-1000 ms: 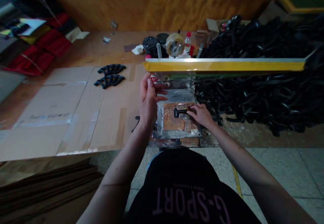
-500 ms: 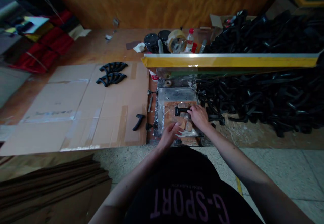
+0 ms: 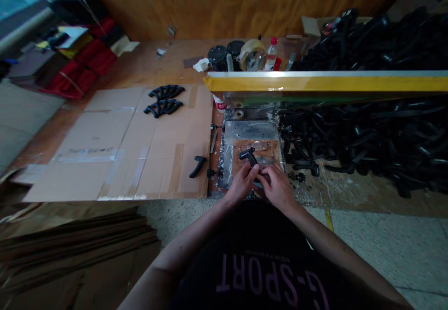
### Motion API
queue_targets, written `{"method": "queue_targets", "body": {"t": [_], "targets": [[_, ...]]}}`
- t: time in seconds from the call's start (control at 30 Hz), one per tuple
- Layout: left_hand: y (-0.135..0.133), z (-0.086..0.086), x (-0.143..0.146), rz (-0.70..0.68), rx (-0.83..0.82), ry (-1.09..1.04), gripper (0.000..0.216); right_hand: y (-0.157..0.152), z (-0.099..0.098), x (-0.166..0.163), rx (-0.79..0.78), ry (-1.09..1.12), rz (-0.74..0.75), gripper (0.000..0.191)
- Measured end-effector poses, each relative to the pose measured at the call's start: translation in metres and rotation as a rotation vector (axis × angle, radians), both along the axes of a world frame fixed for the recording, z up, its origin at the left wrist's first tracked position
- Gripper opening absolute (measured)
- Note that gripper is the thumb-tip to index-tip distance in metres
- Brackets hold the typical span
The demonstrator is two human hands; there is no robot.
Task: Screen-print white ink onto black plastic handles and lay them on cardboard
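Both hands meet at the near edge of a small printing jig (image 3: 245, 135) covered in clear plastic. My left hand (image 3: 242, 184) and my right hand (image 3: 276, 187) are closed together on a black plastic handle (image 3: 249, 156), which sticks out from between the fingers and lies tilted over the brown plate (image 3: 271, 149) of the jig. A raised screen frame with a yellow taped edge (image 3: 325, 83) hangs above the jig. A single black handle (image 3: 198, 165) lies on the cardboard just left of the jig.
A big heap of black handles (image 3: 371, 132) fills the bench to the right. Flattened cardboard (image 3: 115, 146) covers the left of the bench, with two fanned rows of handles (image 3: 164, 100) on it. Tape roll (image 3: 252, 55), tins and a bottle stand behind the frame.
My left hand came down from the frame's left end to the jig's near edge. My right hand drew back toward me. The handle is now turned askew between both hands.
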State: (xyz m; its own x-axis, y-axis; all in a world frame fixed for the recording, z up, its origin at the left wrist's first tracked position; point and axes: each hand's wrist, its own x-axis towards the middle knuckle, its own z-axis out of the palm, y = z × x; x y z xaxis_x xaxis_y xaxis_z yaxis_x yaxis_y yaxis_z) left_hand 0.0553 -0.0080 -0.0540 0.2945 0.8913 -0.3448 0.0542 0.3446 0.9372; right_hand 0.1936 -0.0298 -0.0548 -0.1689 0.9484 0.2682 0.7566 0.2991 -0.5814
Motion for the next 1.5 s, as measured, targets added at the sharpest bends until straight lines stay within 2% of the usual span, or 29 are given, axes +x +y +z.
{"method": "queue_targets", "body": {"t": [0.27, 0.47, 0.73, 0.9, 1.0, 1.13, 1.3, 1.4, 1.5], "targets": [[0.003, 0.008, -0.009, -0.114, 0.148, 0.380, 0.035, -0.001, -0.006, 0.013, -0.077, 0.048, 0.047, 0.017], [0.009, 0.008, -0.017, -0.149, 0.071, 0.350, 0.037, 0.006, -0.011, 0.021, -0.070, -0.002, 0.043, 0.024], [0.016, -0.009, -0.043, -0.082, 0.072, 0.435, 0.034, 0.013, -0.020, 0.030, -0.039, -0.090, 0.002, 0.035], [0.020, -0.019, -0.066, 0.015, 0.134, 0.659, 0.035, 0.014, -0.030, 0.035, -0.065, -0.055, -0.053, 0.032], [0.025, -0.029, -0.089, 0.099, 0.153, 0.843, 0.041, 0.015, -0.031, 0.039, -0.110, -0.029, -0.121, 0.029], [0.038, -0.049, -0.139, 0.193, 0.116, 1.112, 0.040, 0.017, -0.030, 0.046, -0.170, -0.022, -0.187, 0.028], [0.047, -0.075, -0.200, 0.266, 0.073, 1.280, 0.031, 0.019, -0.032, 0.057, -0.181, -0.047, -0.225, 0.031], [0.045, -0.091, -0.216, 0.271, 0.061, 1.349, 0.032, 0.019, -0.035, 0.059, -0.196, -0.063, -0.222, 0.032], [0.042, -0.106, -0.219, 0.263, 0.069, 1.395, 0.033, 0.019, -0.037, 0.058, -0.210, -0.065, -0.207, 0.032]]}}
